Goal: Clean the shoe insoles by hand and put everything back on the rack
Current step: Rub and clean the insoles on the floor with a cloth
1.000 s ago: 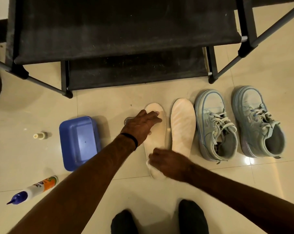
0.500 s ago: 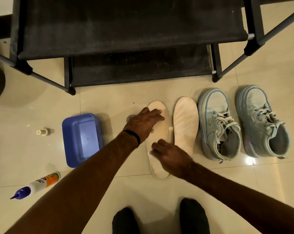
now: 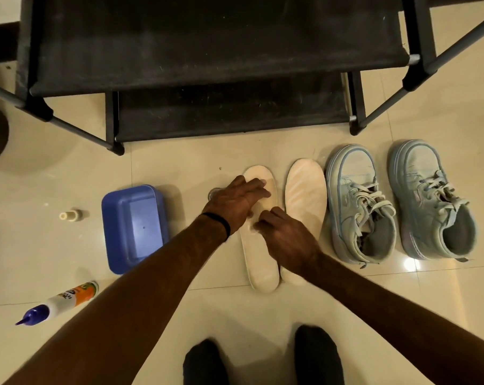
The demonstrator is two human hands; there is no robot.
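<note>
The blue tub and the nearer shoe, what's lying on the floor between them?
In the head view, two insoles lie side by side between the blue tub and the nearer shoe; both hands work on the left insole.

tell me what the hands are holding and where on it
Nothing is lifted. The left hand lies flat on the toe end of the left insole, pinning it to the floor. The right hand rubs its middle; whether it grips a cloth cannot be told.

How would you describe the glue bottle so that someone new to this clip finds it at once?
Start at the black shoe rack and drop to the blue plastic tub on the floor tiles. Nearer the person and further left lies the glue bottle. It is the only thing lying flat with a white body, an orange label and a pointed blue nozzle.
</note>
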